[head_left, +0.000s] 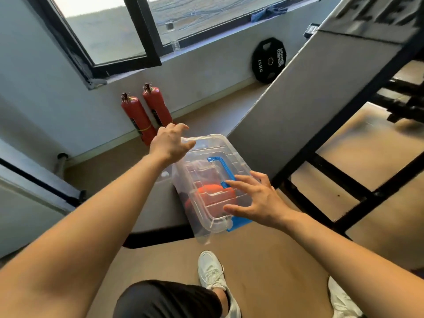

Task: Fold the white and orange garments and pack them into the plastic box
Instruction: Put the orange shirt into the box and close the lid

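— Where is the plastic box [207, 222]?

— On the near corner of the grey bench [286, 106], set at a slant, with its near end jutting out past the bench edge over the floor [263, 260]. Its clear lid [231, 154] is on, and the blue handle [223, 168] lies flat on top.

— And the garments?

— The orange garment [210, 191] shows through the lid, bunched in the near half of the box. Something paler lies in the far half, but through the plastic I cannot tell what it is.

— What is the left hand [171, 143] doing?

— It is at the far end of the box, thumb against the lid and fingers bent over the far rim. Whether it is actually gripping, I cannot tell.

— The right hand [257, 198]?

— Released: fingers straight and spread wide over the near end of the lid, fingertips by the handle, thumb toward the near rim above the blue latch [239, 223]. It holds nothing.

— Anything else nearby?

— Two red fire extinguishers [146, 113] lean on the wall under the window, a black weight plate [269, 60] marked 15 KG stands against the same wall, and a white sneaker [211, 269] is on the floor below the box.
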The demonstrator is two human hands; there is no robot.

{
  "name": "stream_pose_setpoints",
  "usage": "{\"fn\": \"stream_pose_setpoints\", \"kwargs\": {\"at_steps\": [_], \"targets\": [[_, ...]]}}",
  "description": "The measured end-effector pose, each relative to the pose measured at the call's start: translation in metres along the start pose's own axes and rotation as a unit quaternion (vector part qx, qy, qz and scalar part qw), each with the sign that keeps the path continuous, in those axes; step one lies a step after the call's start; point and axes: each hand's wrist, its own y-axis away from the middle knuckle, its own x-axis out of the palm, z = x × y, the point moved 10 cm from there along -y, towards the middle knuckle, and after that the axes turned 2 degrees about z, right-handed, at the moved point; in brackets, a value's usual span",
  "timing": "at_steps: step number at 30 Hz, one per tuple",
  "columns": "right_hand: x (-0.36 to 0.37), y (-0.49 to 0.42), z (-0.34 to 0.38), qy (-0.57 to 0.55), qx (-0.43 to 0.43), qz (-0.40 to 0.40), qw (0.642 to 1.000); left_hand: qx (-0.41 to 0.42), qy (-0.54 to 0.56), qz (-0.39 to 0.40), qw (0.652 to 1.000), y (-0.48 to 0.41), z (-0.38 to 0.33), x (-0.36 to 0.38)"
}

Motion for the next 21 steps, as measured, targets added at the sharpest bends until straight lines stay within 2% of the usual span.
{"fn": "stream_pose_setpoints", "kwargs": {"at_steps": [2,4,9,13,21], "targets": [[0.003,0.0,-0.005,-0.011,-0.001,-0.002,1.0,-0.037,-0.001,0.068,0.997,-0.018,0.009,0.02],[0.003,-0.002,-0.006,-0.013,0.001,0.001,1.0,-0.056,0.012,0.092,0.994,-0.026,0.016,0.032],[0.002,-0.007,-0.004,-0.002,-0.002,-0.013,1.0,-0.068,0.085,0.043,0.993,-0.024,0.028,0.033],[0.004,-0.006,-0.008,-0.012,0.002,-0.02,1.0,-0.017,0.172,-0.013,0.985,-0.018,0.015,0.026],[0.001,-0.003,-0.006,-0.023,0.002,-0.024,0.999,-0.026,0.134,0.024,0.99,-0.02,0.014,0.03]]}}
